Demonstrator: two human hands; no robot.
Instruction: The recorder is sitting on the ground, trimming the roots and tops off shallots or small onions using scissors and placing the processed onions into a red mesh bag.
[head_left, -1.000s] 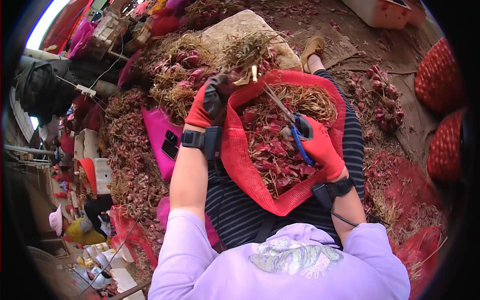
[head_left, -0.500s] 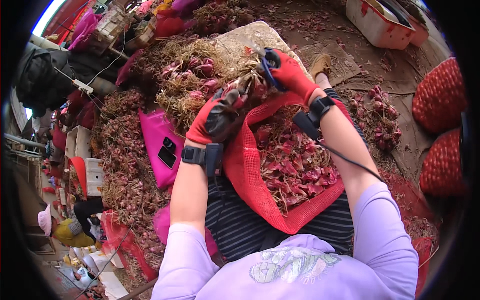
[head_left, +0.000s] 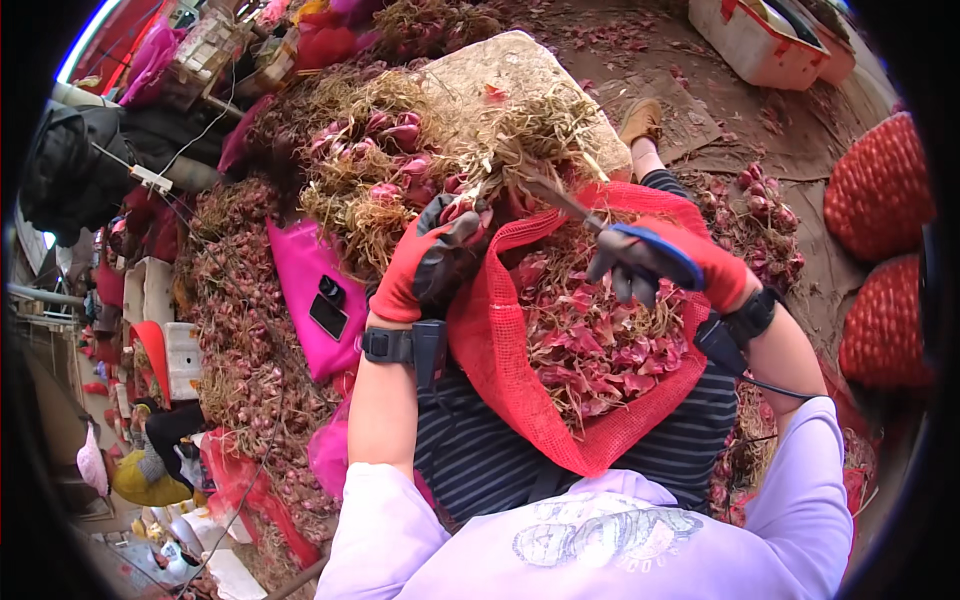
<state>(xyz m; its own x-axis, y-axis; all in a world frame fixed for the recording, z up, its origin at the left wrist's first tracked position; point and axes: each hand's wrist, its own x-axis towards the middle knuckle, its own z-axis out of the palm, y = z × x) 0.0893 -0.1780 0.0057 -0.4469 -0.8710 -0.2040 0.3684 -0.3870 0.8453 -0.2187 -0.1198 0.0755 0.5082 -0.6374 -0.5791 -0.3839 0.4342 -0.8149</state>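
My left hand (head_left: pixel 425 255), in a red glove with a dark palm, is closed around a bunch of shallots (head_left: pixel 470 212) whose dry tops point away from me. In my gloved right hand (head_left: pixel 685 262) is a pair of blue-handled scissors (head_left: pixel 655 247), the blades aimed up-left at the dry stalks. Whether the blades are apart, I cannot tell. A red mesh bag (head_left: pixel 505 345) lies gaping across my lap below both hands, filled with pinkish skins and dry trimmings (head_left: pixel 600 345). More shallots with straw-like tops (head_left: pixel 395 165) are heaped beyond my left hand.
Beyond the bag stands a pale block (head_left: pixel 500 75) with cut tops on it. A phone (head_left: pixel 328 316) rests on pink plastic at left, beside a long shallot pile (head_left: pixel 245 330). Full red mesh sacks (head_left: pixel 875 190) and a white foam box (head_left: pixel 755 45) are at right. A person (head_left: pixel 145 475) sits far left.
My right hand has drawn back toward me and to the right with the scissors, over the bag. My left hand keeps its hold on the shallots. Dry tops now lie on the pale block.
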